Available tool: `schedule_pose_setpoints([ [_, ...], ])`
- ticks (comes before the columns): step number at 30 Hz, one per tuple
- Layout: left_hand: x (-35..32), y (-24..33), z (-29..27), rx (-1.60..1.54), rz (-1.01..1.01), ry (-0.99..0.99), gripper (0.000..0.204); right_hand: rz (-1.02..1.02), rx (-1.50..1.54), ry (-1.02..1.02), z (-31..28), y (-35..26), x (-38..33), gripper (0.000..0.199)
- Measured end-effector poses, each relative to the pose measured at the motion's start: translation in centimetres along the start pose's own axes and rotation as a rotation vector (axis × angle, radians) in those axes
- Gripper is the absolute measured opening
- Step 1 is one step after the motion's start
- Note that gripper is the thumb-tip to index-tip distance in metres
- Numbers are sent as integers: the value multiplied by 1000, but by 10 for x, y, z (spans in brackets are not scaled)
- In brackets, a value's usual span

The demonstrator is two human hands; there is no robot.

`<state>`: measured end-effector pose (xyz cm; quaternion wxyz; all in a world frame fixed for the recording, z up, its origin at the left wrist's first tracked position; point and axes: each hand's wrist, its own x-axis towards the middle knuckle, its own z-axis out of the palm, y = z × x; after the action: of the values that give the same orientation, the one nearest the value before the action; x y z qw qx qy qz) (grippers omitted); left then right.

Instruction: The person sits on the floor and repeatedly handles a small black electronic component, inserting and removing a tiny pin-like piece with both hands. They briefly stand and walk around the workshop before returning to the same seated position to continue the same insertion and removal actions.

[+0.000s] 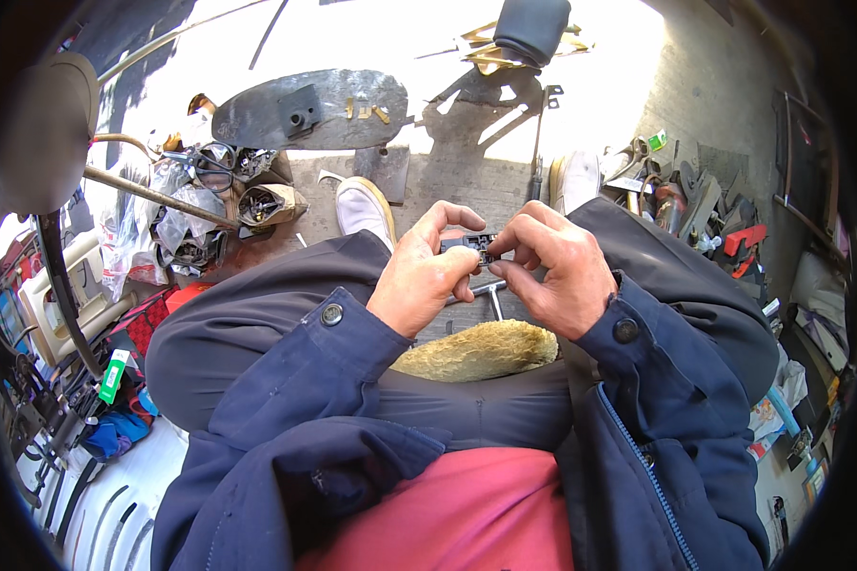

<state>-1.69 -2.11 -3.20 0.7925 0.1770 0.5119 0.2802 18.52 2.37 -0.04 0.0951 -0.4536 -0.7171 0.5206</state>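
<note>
Both hands met over the lap, the left hand (424,276) and right hand (557,271) pinching a small dark part (476,246) between them. Directly at 6 o'clock, a tan cushion (481,350) blocked descent. At 12 o'clock, sunlit pavement (467,176) lay open between two white shoes (364,211). Clutter of bags and metal parts (209,205) obstructed 10 o'clock; scattered tools (686,195) obstructed 2 o'clock.

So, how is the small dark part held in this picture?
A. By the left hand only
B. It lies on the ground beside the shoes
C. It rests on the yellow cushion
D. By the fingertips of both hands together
D: the left hand and the right hand both pinch the small dark part between their fingertips, above the lap.
</note>
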Motion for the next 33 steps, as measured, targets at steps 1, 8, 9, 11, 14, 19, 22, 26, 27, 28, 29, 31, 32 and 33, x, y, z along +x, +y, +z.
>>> schedule_pose_setpoints([
  [1, 0, 0, 0, -5, 5, -4, 37, 5, 11, -3, 0, 0, 0, 18],
  [8, 0, -1, 1, -57, 40, 35, 33, 15, 10, -2, 2, -2, 2, 19],
  [9, 0, -1, 1, -57, 48, 39, 32, 9, 21, 6, 3, -2, 2, 20],
  [11, 0, -1, 0, -52, 62, 31, 31, -10, 26, 14, 4, -2, 3, 21],
  [14, 0, -1, -5, -36, 54, -3, 32, -39, 6, 13, 5, -1, 4, 20],
  [19, 1, -4, -9, -34, 54, -19, 32, -121, -64, 41, 7, 0, 4, 17],
  [22, -1, -4, -8, -29, 69, 10, 31, -120, -76, 51, 10, 0, 5, 17],
  [26, -2, -2, -6, -30, 115, 49, 29, -99, -27, 47, 10, -2, 7, 18],
  [27, -1, -2, -6, -31, 117, 48, 29, -104, -28, 52, 11, -3, 8, 18],
  [28, -1, -2, -7, -34, 123, 46, 29, -113, -34, 60, 11, -4, 8, 18],
  [29, -2, -1, -7, -40, 125, 44, 29, -112, -43, 59, 12, -4, 8, 18],
  [31, -1, -1, -8, -45, 133, 41, 29, -127, -73, 66, 12, -5, 9, 19],
  [32, -2, -2, -8, -45, 135, 40, 29, -129, -86, 62, 12, -6, 9, 19],
  [33, -2, -2, -9, -45, 138, 39, 29, -139, -102, 63, 12, -6, 10, 19],
])
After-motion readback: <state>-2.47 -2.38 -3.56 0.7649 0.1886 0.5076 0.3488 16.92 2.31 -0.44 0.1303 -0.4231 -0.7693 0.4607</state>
